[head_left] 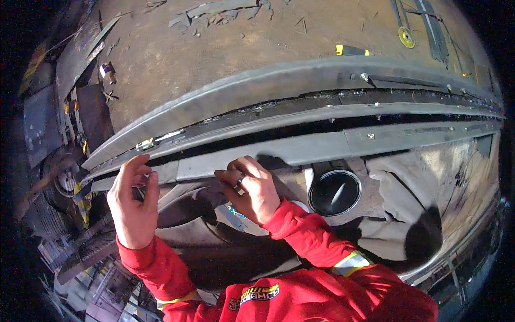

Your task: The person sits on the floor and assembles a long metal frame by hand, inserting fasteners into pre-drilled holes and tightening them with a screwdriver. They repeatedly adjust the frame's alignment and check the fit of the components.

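My left hand (135, 206) is raised over the left end of a long grey beam (263, 155), fingers bent and the thumb apart from the forefinger. No object shows in it. My right hand (251, 190), with a dark ring on one finger, hovers at the beam's near edge. Its fingers are bent together in a pinch, and anything held between them is too small to make out. Just beyond the beam, a narrow grey strip (300, 115) and a wider curved grey piece (230, 88) run alongside, with dark gaps between them. Several bolts or studs stick up along these pieces.
A round black container with a shiny rim (335, 193) stands right of my right hand, beside dark crumpled cloth (402, 188). On the brown surface beyond lie a yellow-and-black item (351, 51), a yellow disc (406, 37), a small can (107, 72) and grey flakes (214, 9).
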`<state>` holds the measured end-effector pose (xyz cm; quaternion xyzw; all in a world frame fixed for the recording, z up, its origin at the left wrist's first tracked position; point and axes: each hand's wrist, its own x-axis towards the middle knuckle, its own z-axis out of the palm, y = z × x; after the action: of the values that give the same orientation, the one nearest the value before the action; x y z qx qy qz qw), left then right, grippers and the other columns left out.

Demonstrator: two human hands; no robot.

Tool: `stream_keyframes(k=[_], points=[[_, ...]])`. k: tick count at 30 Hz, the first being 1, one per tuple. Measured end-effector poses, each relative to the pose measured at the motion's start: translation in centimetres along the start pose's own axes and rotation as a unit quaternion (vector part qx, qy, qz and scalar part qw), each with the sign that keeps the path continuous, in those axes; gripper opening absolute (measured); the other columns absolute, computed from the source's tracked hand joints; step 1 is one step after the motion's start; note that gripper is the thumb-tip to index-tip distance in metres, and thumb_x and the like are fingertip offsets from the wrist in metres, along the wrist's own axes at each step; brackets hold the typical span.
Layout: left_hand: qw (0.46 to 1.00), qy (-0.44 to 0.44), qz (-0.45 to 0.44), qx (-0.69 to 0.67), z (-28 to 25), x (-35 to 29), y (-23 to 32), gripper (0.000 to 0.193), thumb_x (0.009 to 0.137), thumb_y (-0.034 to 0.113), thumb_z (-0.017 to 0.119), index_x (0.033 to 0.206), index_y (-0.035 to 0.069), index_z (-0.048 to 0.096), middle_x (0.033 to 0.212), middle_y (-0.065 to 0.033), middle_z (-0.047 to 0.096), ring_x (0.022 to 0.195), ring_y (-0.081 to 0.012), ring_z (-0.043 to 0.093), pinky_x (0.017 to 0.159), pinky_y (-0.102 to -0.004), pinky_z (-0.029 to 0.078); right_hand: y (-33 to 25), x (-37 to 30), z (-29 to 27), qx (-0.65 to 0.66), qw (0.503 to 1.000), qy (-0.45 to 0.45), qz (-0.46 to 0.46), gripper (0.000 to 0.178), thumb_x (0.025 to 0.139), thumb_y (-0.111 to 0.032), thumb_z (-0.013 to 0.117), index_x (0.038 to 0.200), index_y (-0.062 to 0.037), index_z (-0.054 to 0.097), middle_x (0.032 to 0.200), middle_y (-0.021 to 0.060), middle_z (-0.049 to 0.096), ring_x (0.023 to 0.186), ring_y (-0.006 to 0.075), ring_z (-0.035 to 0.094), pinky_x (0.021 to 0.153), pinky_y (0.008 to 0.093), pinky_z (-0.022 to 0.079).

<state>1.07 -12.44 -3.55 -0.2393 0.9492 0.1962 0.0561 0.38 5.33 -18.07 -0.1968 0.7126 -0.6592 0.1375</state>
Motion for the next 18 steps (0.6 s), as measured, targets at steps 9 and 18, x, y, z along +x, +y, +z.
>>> stream_keyframes(k=[9,18], points=[[0.985,0.144,0.064,-0.065,-3.3,-1.4,-2.1,0.017,0.082,0.001,0.064,0.100,0.000,0.063,0.085,-0.0044,0.065,0.075,-0.0080,0.058,0.069,-0.0224,0.046,0.5,0.3,1.3,0.029,0.995,0.086,-0.040,0.027,0.072,0.008,0.068,0.069,-0.0055,0.044,0.070,0.0050,0.053,0.067,0.0170,0.058,0.061,0.0279,0.048],[0.960,0.238,0.113,-0.099,-6.7,-5.8,-6.3,0.016,0.087,0.012,0.060,0.095,-0.001,0.063,0.083,-0.0066,0.064,0.073,-0.0128,0.059,0.066,-0.0266,0.047,0.7,0.7,0.8,-0.120,0.987,0.110,-0.009,0.016,0.068,-0.010,0.073,0.082,-0.0058,0.071,0.077,0.0086,0.068,0.069,0.0184,0.063,0.069,0.0292,0.051]])
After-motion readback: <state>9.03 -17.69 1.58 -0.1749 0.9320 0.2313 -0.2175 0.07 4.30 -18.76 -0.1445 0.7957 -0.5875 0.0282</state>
